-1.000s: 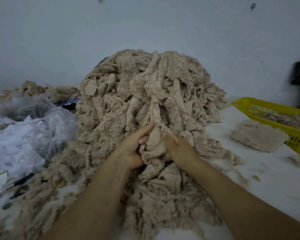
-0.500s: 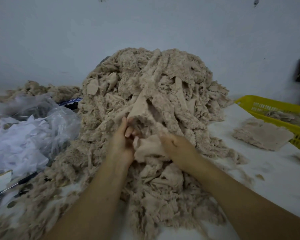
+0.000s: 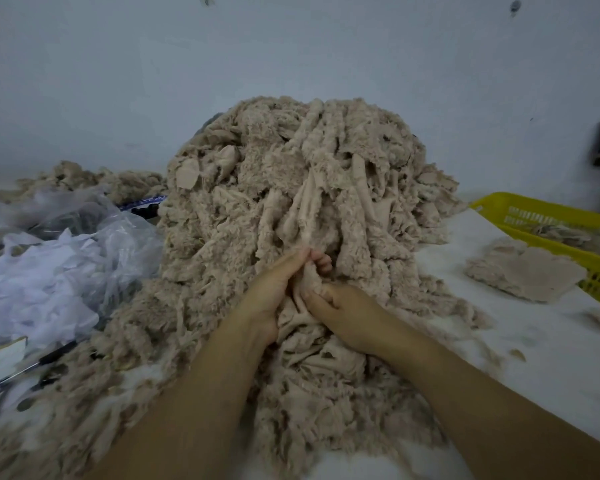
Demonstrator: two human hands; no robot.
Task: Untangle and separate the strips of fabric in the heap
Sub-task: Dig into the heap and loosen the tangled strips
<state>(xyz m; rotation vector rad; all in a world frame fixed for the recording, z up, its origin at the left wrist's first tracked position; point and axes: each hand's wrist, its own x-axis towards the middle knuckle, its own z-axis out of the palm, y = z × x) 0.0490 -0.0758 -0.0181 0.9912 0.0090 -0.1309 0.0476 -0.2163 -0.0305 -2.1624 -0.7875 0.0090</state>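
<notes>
head view | heap [image 3: 264,209] of fluffy beige strips, all tangled, sits mid-table [image 3: 534,368] up against the wall | left hand [image 3: 274,289] has its fingers curled tight round one strip [image 3: 305,220] at the heap's front | right hand [image 3: 347,313], touching the left, pinches that same strip lower down

Textile workshop — sorting bench [image 3: 534,358].
A fabric heap [image 3: 291,188] mid-bench, scrap-filled basket [image 3: 596,271] at the right edge, bagged white offcuts [image 3: 39,282] left.

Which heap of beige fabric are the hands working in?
The tall middle heap: the left hand and right hand grip fabric there; the small flat pile lies untouched.
</notes>
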